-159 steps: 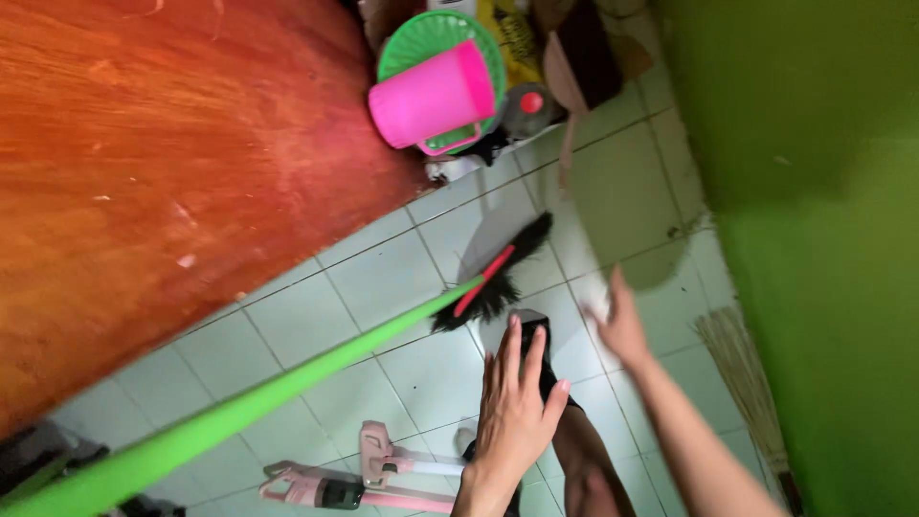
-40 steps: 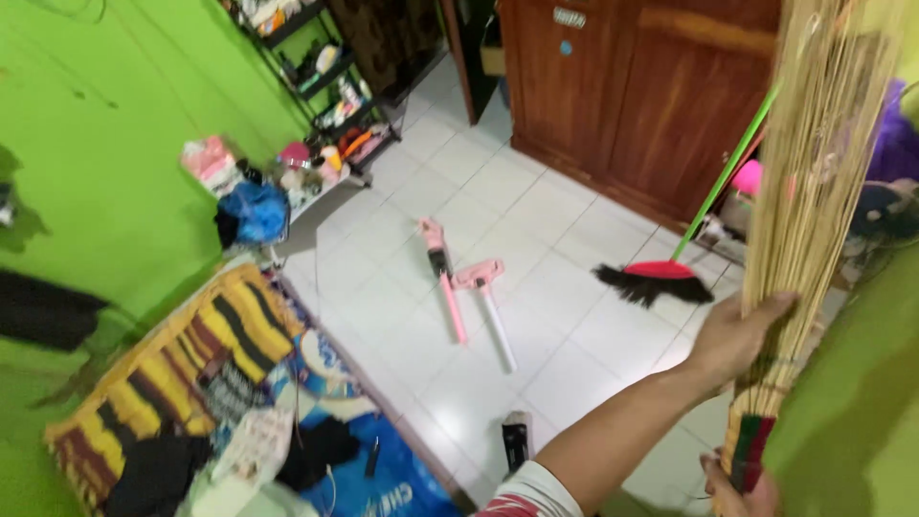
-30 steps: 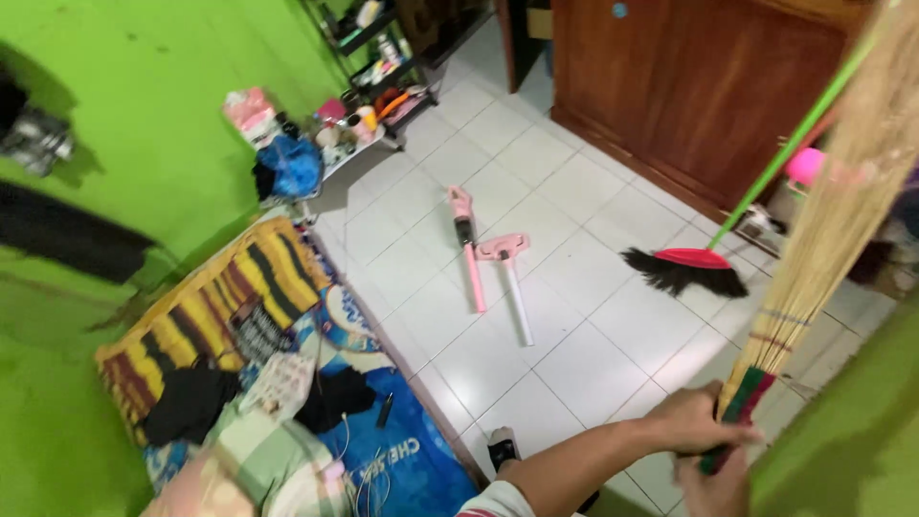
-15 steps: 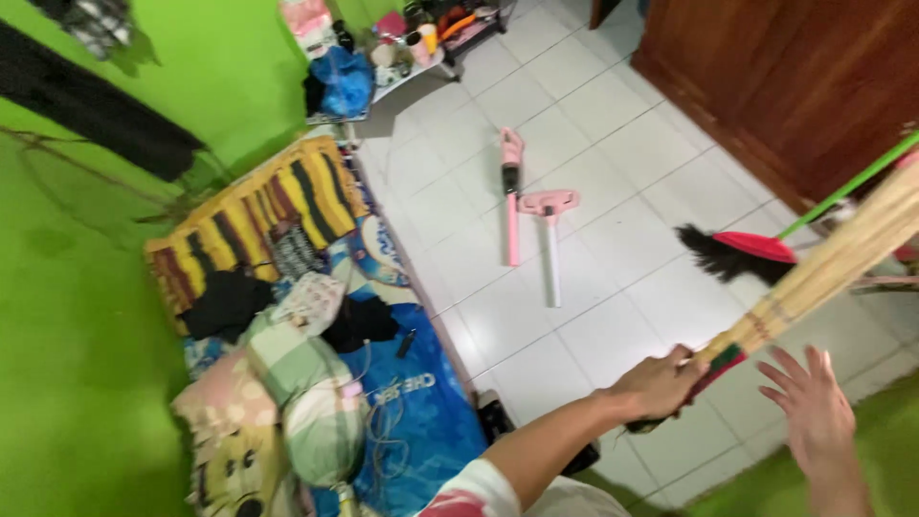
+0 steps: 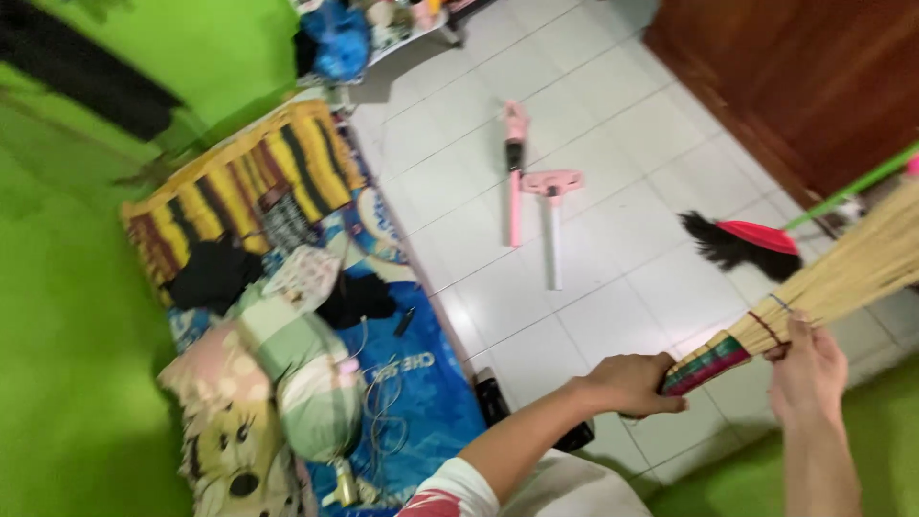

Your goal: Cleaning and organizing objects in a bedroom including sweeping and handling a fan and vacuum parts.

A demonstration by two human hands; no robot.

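Note:
I hold a straw stick broom [image 5: 862, 268] slantwise over the white tiled floor [image 5: 613, 115], with its bristles running off the right edge. My left hand [image 5: 632, 383] is closed around its bound end, which is wrapped in red and green bands. My right hand [image 5: 809, 369] grips the bundle a little further up, at the thin tie around the straws. My left arm reaches in from a white and red sleeve at the bottom.
A black-bristled broom [image 5: 742, 244] with a red head and green handle leans by the brown wooden wardrobe [image 5: 814, 77]. Two pink vacuum pieces [image 5: 536, 182] lie on the tiles. On the left is a floor mattress [image 5: 402, 373] with pillows and a striped blanket [image 5: 239, 191]. The walls are green.
The broom swung down from upright to slanting. My right hand, open and apart from it half a second ago, has closed on the bundle. The view has turned toward the mattress.

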